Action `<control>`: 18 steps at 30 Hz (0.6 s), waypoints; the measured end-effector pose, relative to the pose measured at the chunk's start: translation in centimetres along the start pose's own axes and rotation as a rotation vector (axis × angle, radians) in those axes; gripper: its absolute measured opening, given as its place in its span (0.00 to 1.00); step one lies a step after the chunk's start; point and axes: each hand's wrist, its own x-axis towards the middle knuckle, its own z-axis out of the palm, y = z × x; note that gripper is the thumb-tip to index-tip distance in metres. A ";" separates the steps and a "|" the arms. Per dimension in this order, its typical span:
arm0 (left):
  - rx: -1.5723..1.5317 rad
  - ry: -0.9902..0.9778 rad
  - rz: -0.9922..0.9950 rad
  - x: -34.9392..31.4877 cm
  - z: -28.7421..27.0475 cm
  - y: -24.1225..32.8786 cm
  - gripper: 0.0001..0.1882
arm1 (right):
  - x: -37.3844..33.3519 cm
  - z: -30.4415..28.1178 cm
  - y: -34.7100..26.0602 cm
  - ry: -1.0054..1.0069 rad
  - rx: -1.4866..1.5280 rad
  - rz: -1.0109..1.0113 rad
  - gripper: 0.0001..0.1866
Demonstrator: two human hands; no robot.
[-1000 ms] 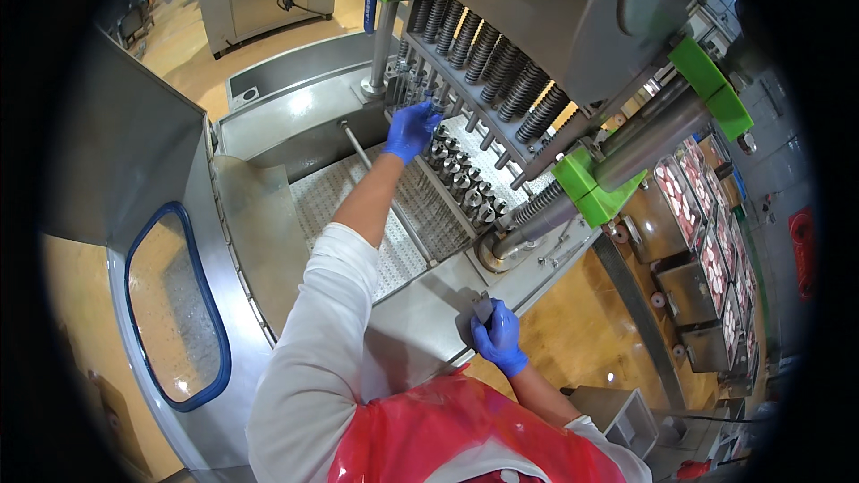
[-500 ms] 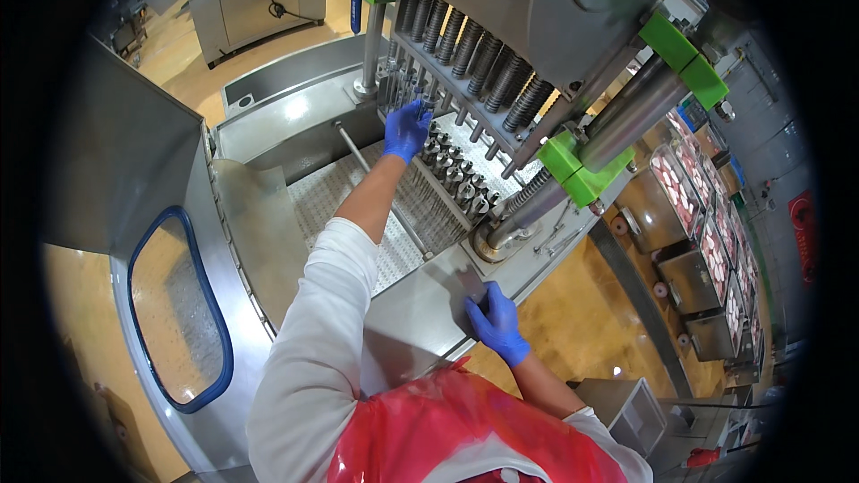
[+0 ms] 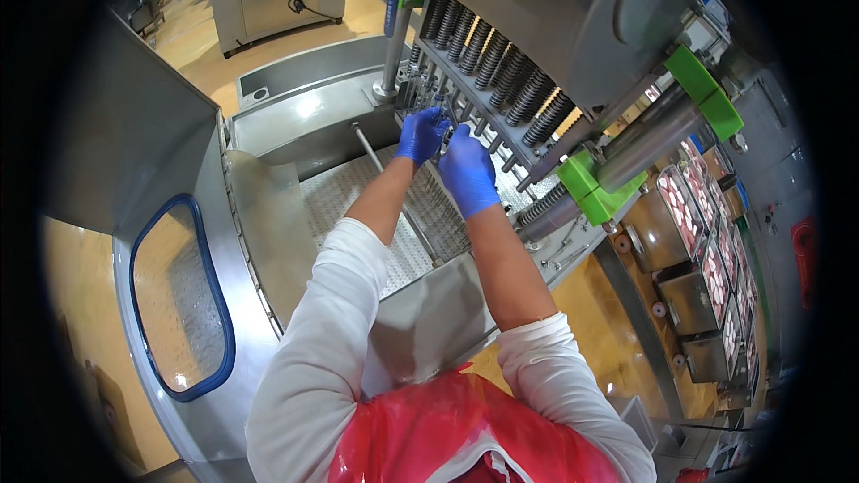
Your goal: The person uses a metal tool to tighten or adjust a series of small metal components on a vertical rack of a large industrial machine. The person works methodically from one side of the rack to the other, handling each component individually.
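Note:
My left hand (image 3: 420, 136), in a blue glove, is closed at the left end of a row of metal rods (image 3: 470, 114) that hang below the springs of a machine head. Close beside it on the right, my right hand (image 3: 468, 172), also blue-gloved, has its fingers curled in toward the same spot. A small piece of metal shows between the two hands, but its kind cannot be made out. Below them, thin needles (image 3: 434, 206) stand over a white perforated bed (image 3: 407, 264). My right hand hides most of the metal fittings above the needles.
Thick coil springs (image 3: 510, 89) line the head above my hands. A metal bar (image 3: 369, 145) crosses the bed. At right stands a steel column with green clamps (image 3: 595, 186). Steel bins (image 3: 676, 206) of pale pink pieces stand beyond. A blue-rimmed window panel (image 3: 183, 295) is at left.
My right hand has moved from the machine's near edge up and forward to beside my left hand. The left hand stays at the rods. The whole view has shifted slightly.

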 end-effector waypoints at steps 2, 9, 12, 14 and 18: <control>0.108 0.046 0.012 0.1 -1.0 -0.3 0.15 | -0.4 0.6 -0.7 0.219 0.029 -0.084 0.19; -0.045 0.079 -0.043 -0.5 -1.2 -1.5 0.18 | -0.3 1.0 -0.5 0.092 0.012 -0.026 0.24; 0.141 0.066 0.020 -0.3 -1.3 -1.2 0.19 | -1.3 1.6 -0.6 0.244 0.085 -0.048 0.16; 0.171 -0.022 -0.120 -0.3 -1.1 -1.0 0.19 | -0.8 2.5 0.8 0.126 0.072 -0.042 0.19; 0.032 -0.094 -0.227 -2.8 0.8 -1.1 0.20 | -3.0 3.7 3.1 0.174 0.165 0.003 0.21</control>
